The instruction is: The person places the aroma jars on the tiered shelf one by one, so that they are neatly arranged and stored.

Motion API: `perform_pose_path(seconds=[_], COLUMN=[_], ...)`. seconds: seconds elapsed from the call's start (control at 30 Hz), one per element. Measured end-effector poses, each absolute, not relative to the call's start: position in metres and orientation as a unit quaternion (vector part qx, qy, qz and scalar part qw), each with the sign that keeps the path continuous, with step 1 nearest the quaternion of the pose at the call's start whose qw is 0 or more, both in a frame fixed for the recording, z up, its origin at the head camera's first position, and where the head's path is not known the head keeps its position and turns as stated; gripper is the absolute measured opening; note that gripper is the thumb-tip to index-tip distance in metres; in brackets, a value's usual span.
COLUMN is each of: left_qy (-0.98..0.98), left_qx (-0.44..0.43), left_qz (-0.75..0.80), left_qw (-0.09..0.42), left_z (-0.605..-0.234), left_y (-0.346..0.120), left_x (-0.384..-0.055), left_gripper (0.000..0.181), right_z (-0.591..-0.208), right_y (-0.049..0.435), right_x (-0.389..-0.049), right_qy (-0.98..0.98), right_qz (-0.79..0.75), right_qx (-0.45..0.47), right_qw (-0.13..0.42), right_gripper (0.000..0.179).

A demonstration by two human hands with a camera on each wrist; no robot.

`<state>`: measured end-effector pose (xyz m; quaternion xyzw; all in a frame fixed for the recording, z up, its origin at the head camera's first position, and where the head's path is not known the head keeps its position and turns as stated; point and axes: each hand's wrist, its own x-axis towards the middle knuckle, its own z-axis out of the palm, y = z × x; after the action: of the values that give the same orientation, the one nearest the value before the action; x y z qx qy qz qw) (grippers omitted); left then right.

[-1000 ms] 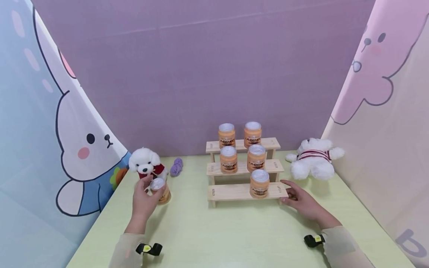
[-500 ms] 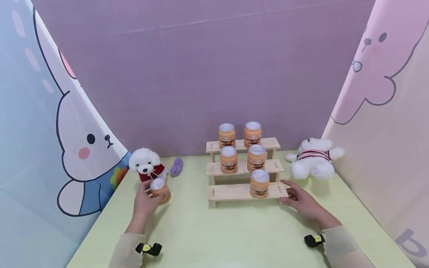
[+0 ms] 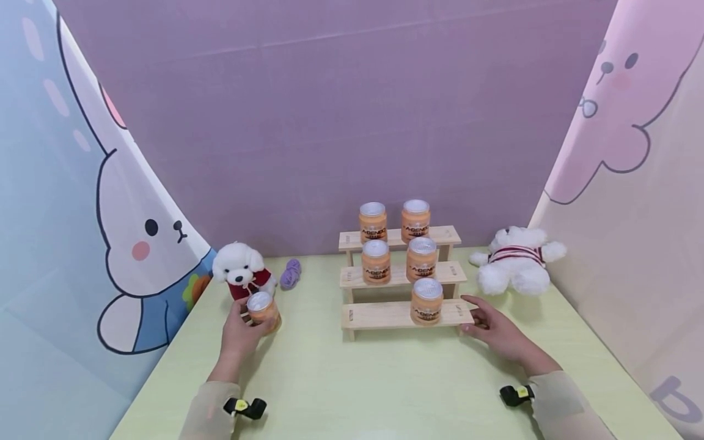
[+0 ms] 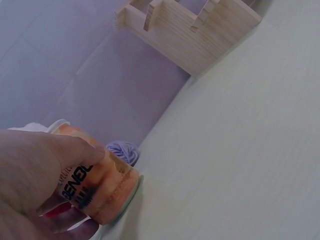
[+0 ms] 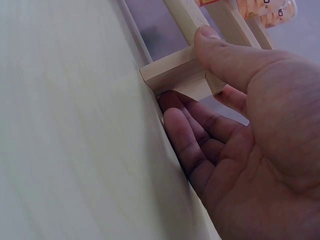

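My left hand (image 3: 242,333) grips an orange can (image 3: 261,310) with a silvery top, thumb on the near side and fingers around the far side. In the left wrist view the can (image 4: 102,182) has its base at the tabletop. A three-step wooden display stand (image 3: 376,315) carries several matching cans: two on the top step, two on the middle, and one can (image 3: 426,302) on the right of the bottom step. My right hand (image 3: 495,330) holds the bottom step's right end. In the right wrist view, its thumb presses the wood (image 5: 172,70) while other fingers curl beside the leg.
A white plush dog (image 3: 238,269) in red sits just behind the left can, beside a purple yarn bundle (image 3: 290,274). Right of the stand lies a white plush bear (image 3: 514,261) in a striped top. Purple cloth (image 3: 341,122) backs the pale green table (image 3: 330,391).
My left thumb and fingers have closed around the orange can, which stays in about the same place. The right hand and the stand have not visibly moved.
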<state>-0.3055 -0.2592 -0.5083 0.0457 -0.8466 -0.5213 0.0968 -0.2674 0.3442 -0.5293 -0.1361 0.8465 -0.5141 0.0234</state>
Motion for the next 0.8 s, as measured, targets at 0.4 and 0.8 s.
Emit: perform_pose_path(seconds=[0.4, 0.8], left_qy=[-0.841, -0.833], left_qx=[0.042, 0.023], left_qz=[-0.523, -0.529], left_qw=[0.133, 0.159], left_z=[-0.512, -0.509], left_y=[-0.255, -0.244], left_x=[-0.304, -0.301], left_gripper=[0.078, 0.076], right_z=[-0.527, -0.529], right_y=[0.342, 0.342], right_x=[-0.265, -0.265], right_qy=[0.848, 0.85], right_qz=[-0.509, -0.507], right_qx=[-0.145, -0.141], right_qw=[0.011, 0.013], right_gripper=[0.075, 0.074])
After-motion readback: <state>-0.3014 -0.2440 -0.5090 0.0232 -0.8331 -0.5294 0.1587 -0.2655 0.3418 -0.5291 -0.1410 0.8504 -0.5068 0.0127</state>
